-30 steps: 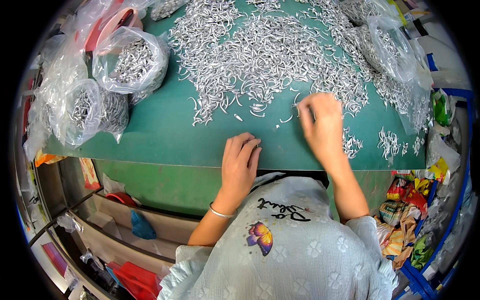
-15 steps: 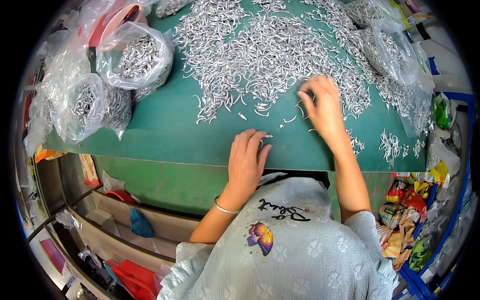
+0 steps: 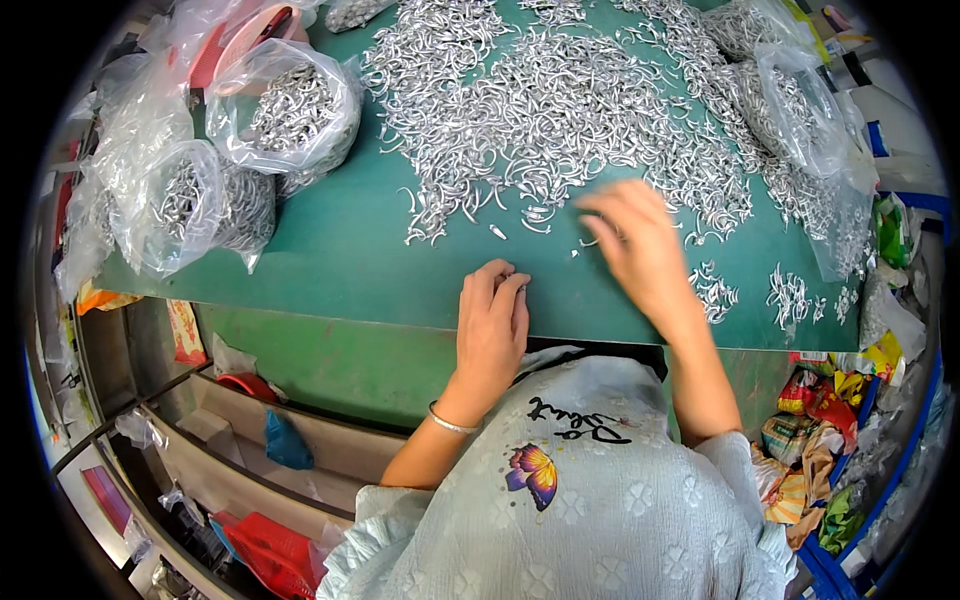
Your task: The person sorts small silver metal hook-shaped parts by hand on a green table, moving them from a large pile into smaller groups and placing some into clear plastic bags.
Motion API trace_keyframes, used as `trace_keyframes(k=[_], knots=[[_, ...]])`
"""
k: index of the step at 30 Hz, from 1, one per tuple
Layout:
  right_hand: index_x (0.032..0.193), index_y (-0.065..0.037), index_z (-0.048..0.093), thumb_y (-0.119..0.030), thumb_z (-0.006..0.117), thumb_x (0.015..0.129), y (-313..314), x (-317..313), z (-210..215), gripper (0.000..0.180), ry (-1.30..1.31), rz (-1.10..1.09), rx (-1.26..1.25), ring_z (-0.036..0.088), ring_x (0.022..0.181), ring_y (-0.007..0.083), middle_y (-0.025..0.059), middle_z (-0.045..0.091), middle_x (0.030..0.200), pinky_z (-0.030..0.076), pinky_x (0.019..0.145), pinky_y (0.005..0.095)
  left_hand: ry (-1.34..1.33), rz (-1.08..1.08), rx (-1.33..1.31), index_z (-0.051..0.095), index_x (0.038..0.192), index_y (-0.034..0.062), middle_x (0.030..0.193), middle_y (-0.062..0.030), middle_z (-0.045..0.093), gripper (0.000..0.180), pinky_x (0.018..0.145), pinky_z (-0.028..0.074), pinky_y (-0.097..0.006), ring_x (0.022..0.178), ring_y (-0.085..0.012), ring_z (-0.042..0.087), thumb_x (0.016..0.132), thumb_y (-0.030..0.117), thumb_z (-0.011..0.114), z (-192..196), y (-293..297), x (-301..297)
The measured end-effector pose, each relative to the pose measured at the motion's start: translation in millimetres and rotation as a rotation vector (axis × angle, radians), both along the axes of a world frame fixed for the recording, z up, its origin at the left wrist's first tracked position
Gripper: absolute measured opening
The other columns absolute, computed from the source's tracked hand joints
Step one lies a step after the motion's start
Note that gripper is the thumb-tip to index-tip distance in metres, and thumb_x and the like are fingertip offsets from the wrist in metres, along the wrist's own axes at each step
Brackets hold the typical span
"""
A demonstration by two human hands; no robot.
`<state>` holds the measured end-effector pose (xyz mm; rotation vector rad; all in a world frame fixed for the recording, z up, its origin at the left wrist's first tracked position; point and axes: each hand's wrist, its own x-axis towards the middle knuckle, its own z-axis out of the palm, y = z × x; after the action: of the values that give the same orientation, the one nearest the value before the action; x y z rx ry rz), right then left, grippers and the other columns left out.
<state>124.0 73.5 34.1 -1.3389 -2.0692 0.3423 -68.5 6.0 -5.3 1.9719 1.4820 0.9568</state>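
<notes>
On the green tabletop [image 3: 350,270] lies a wide heap of small curved silvery metal pieces [image 3: 560,110]. My left hand [image 3: 490,320] rests near the table's front edge, its fingers curled and closed on a small silvery metal piece [image 3: 521,277], mostly hidden by the fingertips. Over the near edge of the heap is my right hand [image 3: 640,250], blurred by motion. Its thumb and fingers are apart, and I see nothing between them. A few loose pieces [image 3: 537,215] lie in front of the heap, between both hands.
Clear plastic bags filled with similar pieces stand at left [image 3: 290,115] and right [image 3: 795,110]. A pink basin [image 3: 262,45] sits behind the left bags. Small separate piles [image 3: 790,293] lie at right. Below the table are a brown drawer [image 3: 250,450] and colourful packets [image 3: 800,420].
My right hand has moved slightly nearer and left, off the heap's edge. My left hand's fingers have drawn closer together around the small piece. The whole view has shifted slightly.
</notes>
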Motion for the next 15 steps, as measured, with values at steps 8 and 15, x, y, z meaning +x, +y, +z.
trace_keyframes(k=[8, 15], knots=[[0.083, -0.006, 0.062, -0.008, 0.068, 0.077, 10, -17, -19, 0.009, -0.202, -0.004, 0.012, 0.050, 0.092, 0.0256, 0.0063, 0.055, 0.091, 0.038, 0.078, 0.0371, -0.073, 0.005, -0.013, 0.063, 0.098, -0.0019, 0.108, -0.0137, 0.057, 0.023, 0.080, 0.047, -0.038, 0.090, -0.0287, 0.055, 0.077, -0.007, 0.070, -1, -3, -7], [0.077, -0.004, 0.062, -0.001, 0.071, 0.072, -70, 86, 36, 0.011, -0.498, -0.350, -0.281, 0.054, 0.083, 0.0284, 0.0083, 0.058, 0.081, 0.036, 0.074, 0.0388, -0.088, 0.012, 0.017, 0.062, 0.101, -0.0028, 0.108, -0.0150, 0.058, 0.024, 0.080, 0.047, -0.039, 0.092, -0.0308, 0.056, 0.078, -0.008, 0.066, -5, -3, -7]])
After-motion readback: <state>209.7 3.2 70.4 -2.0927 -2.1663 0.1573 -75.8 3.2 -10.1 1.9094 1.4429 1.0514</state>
